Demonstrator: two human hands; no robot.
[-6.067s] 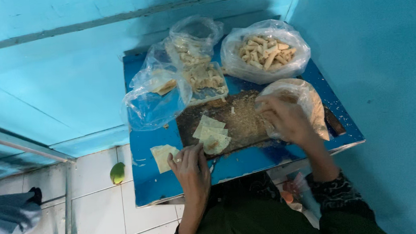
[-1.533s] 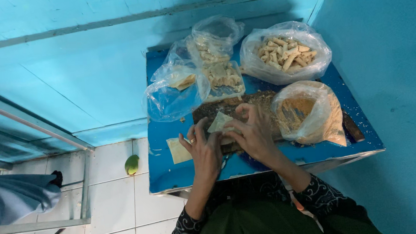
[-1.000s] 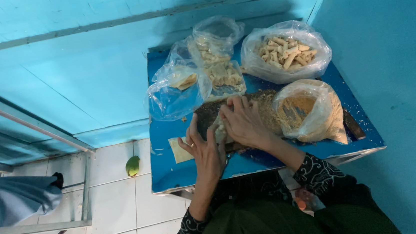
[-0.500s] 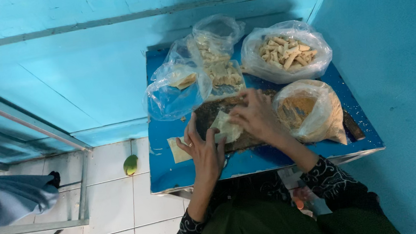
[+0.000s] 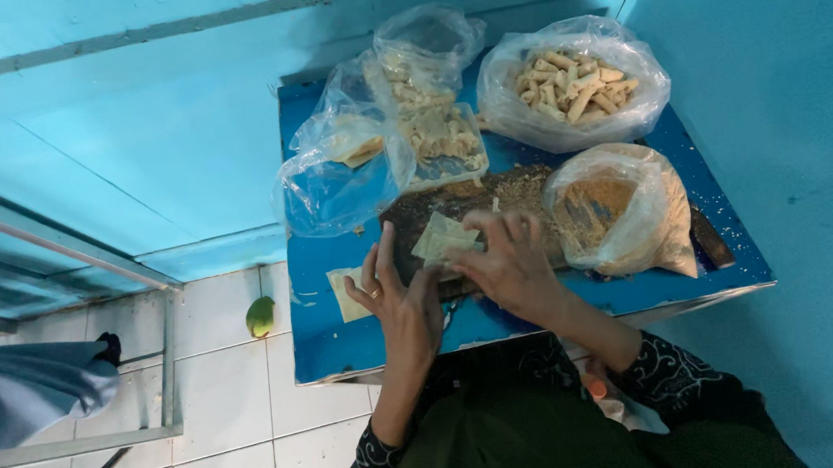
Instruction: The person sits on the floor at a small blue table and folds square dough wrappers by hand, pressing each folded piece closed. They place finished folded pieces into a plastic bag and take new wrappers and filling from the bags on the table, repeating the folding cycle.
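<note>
left hand (image 5: 397, 301): fingers spread, thumb side touching pale wrapper sheets (image 5: 442, 239) | right hand (image 5: 511, 261): fingers curled over sheets, covering their 3 o'clock edge; grip hidden, cannot tell | sheets: on dark board (image 5: 454, 201), mid blue table (image 5: 331, 347) | bag of rolls (image 5: 574, 85) at 1 o'clock; bag contents blurred

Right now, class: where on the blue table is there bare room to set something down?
Bare: the blue table near-left corner, below the loose wrapper, beside the left hand. Crowded: the far side, packed with plastic bags, and the board under the right hand.
</note>
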